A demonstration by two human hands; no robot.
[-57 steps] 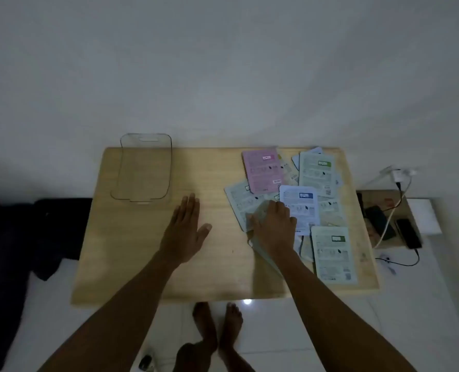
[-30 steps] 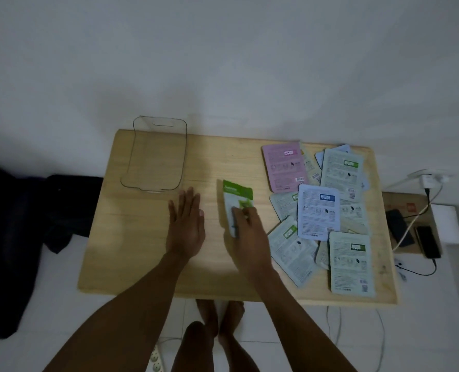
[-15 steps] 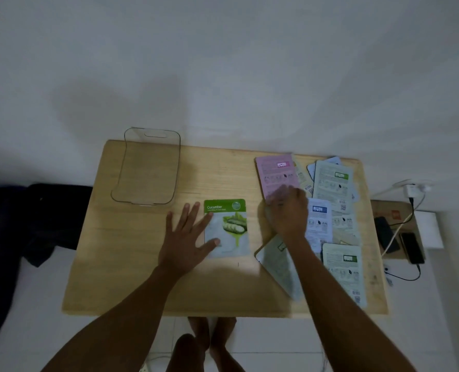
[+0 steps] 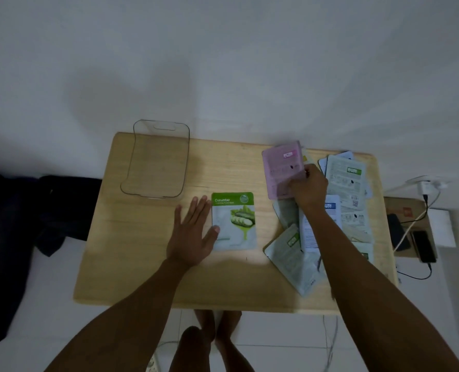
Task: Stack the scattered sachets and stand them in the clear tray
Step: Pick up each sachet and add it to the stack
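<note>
A green cucumber sachet (image 4: 235, 221) lies face up in the middle of the wooden table (image 4: 142, 264). My left hand (image 4: 192, 232) rests flat beside it, fingers spread, thumb touching its left edge. My right hand (image 4: 307, 187) is shut on a pink sachet (image 4: 279, 167), whose near edge is lifted off the table. Several pale sachets (image 4: 346, 181) lie scattered at the right, one greenish sachet (image 4: 292, 257) near the front. The clear tray (image 4: 156, 159) stands at the back left with nothing in it.
A low box (image 4: 405, 213) right of the table holds two phones (image 4: 424, 245) and a charger cable (image 4: 410, 224). Dark cloth (image 4: 22, 224) lies on the floor at the left. My bare feet (image 4: 212, 336) show under the table's front edge.
My right hand set the cucumber sachet face up at the table's middle, then reached back right and took hold of the pink sachet. My left hand stayed flat beside the cucumber sachet.
</note>
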